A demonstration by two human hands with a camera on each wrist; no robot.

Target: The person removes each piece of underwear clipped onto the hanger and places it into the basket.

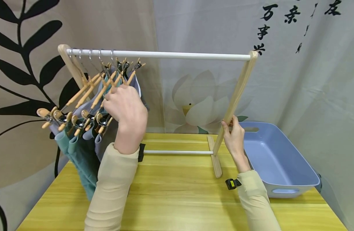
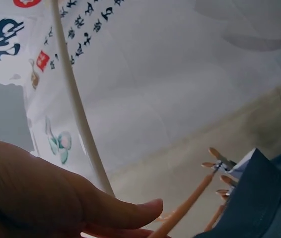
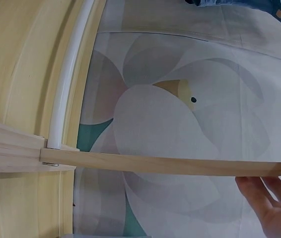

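Note:
A clothes rack with a white top rail (image 1: 179,55) stands on the table, with several wooden clip hangers (image 1: 100,94) bunched at its left end. Folded garments, including teal trousers (image 1: 81,157), are clipped to them. My left hand (image 1: 126,104) reaches in among the hangers and grips one at its wooden bar (image 2: 192,201); its fingertips are hidden in the head view. In the left wrist view the thumb lies against that bar, near a dark blue garment (image 2: 254,198). My right hand (image 1: 234,138) holds the rack's right wooden upright (image 3: 180,165) between thumb and fingers.
A blue plastic basin (image 1: 275,157) with handle holes stands at the table's right, close to my right forearm. The rack's lower white bar (image 1: 177,152) and wooden foot (image 1: 216,166) are low over the wooden table (image 1: 177,199). Printed curtains (image 1: 208,29) hang behind.

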